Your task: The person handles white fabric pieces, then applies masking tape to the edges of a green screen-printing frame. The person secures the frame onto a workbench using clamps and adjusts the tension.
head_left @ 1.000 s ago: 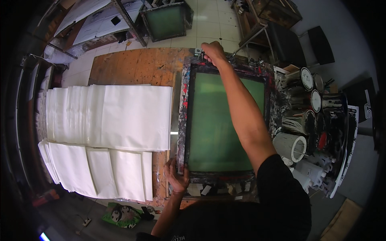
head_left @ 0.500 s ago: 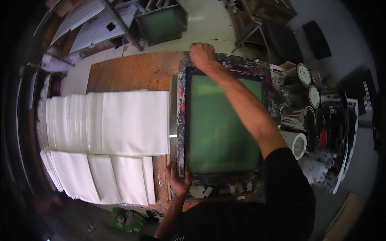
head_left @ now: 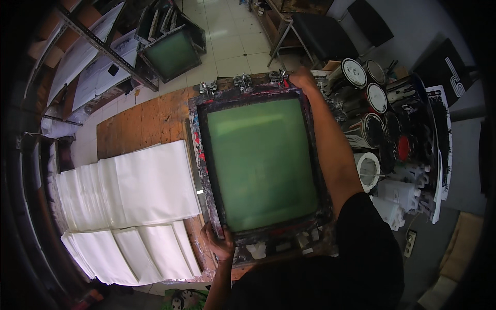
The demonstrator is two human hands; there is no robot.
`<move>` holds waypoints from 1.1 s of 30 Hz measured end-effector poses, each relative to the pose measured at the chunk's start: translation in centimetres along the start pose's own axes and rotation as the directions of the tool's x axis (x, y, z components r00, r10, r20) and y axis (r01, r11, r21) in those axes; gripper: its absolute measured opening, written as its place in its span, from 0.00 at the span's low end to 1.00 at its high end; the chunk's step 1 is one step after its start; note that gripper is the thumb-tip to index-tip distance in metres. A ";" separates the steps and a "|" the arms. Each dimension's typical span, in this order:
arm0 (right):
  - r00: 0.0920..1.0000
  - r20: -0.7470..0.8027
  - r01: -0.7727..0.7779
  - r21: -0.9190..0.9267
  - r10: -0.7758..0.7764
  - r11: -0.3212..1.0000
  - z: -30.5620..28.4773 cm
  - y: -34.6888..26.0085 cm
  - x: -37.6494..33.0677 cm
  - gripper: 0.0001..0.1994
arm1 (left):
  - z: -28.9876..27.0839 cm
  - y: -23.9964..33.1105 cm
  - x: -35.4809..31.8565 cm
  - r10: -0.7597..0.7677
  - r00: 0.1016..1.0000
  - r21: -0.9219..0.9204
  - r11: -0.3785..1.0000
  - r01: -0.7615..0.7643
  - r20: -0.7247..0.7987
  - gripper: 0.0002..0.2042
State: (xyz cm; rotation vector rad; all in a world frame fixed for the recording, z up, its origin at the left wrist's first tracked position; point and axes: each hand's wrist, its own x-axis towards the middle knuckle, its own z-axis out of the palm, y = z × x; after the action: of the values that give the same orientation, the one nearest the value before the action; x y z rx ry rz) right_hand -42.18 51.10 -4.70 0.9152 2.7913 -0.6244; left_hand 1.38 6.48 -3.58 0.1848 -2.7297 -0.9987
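Observation:
A screen printing frame (head_left: 198, 160) with a dark, ink-stained border and green mesh (head_left: 263, 165) lies before me on the worktable. My left hand (head_left: 219, 244) grips its near left corner, thumb on the border. Along the far edge sit several metal clamps (head_left: 243, 81). My right arm stretches past the frame's right side, and my right hand (head_left: 303, 80) is closed at the far right corner, beside the rightmost clamp (head_left: 282, 78). What its fingers hold is too dark to make out.
Stacks of white sheets (head_left: 155, 181) cover the wooden table (head_left: 139, 121) at left. Ink cans (head_left: 376, 98) and white plastic bottles (head_left: 398, 194) crowd the right. Beyond stand more screens (head_left: 170, 54), a shelf rack (head_left: 98, 44) and a black chair (head_left: 325, 39).
My right hand has moved right along the far edge, from the left clamp to the far right corner. The view has turned and shifted. My left hand stays on the near left corner.

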 end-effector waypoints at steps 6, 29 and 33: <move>1.000 -0.029 0.017 0.284 -0.009 0.959 2.4 0.2 -1.5 0.22 | 0.0 -0.5 -1.1 -0.008 1.000 0.051 0.999 0.009 -0.007 0.20; 0.476 -0.699 0.797 0.087 -0.533 0.598 -1.8 -8.0 -10.6 0.10 | -0.4 0.0 -0.5 -0.084 0.996 0.008 0.996 0.084 -0.015 0.22; 0.475 -0.246 0.879 0.098 -0.845 0.466 0.5 -18.4 -15.1 0.13 | -0.3 0.0 -0.4 -0.078 0.996 -0.045 0.996 0.076 -0.041 0.23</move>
State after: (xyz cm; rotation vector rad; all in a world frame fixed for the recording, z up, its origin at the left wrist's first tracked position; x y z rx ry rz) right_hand -40.93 29.43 4.96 -0.6486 3.2390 -0.9956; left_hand 1.86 6.36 -3.43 0.3030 -2.6779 -1.0608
